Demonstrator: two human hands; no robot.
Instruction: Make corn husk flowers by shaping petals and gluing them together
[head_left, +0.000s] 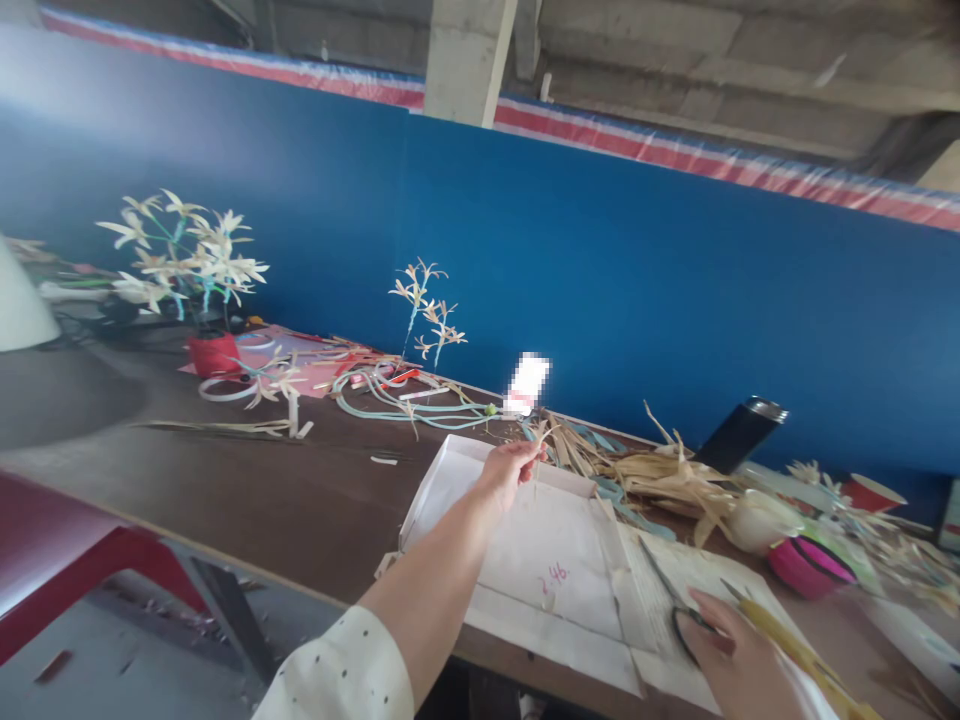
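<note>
My left hand (508, 468) reaches out over a flat white cardboard sheet (559, 545) and pinches a small straw flower (538, 436) by its thin stem. My right hand (739, 655) rests at the lower right on the cardboard, closed on a pair of scissors (679, 608) with dark handles. A yellow stick (787, 640) lies beside that hand. A heap of dried straw leaves (660, 475) lies just beyond the flower.
A brown table (262, 480) runs along a blue wall (600, 260). On it stand a red pot of straw flowers (214, 352), a thin flower sprig (427, 310), coiled pale tubing (390, 400), a black flask (739, 432), a pink bowl (808, 565) and a red cup (870, 493). A red stool (60, 570) stands at left.
</note>
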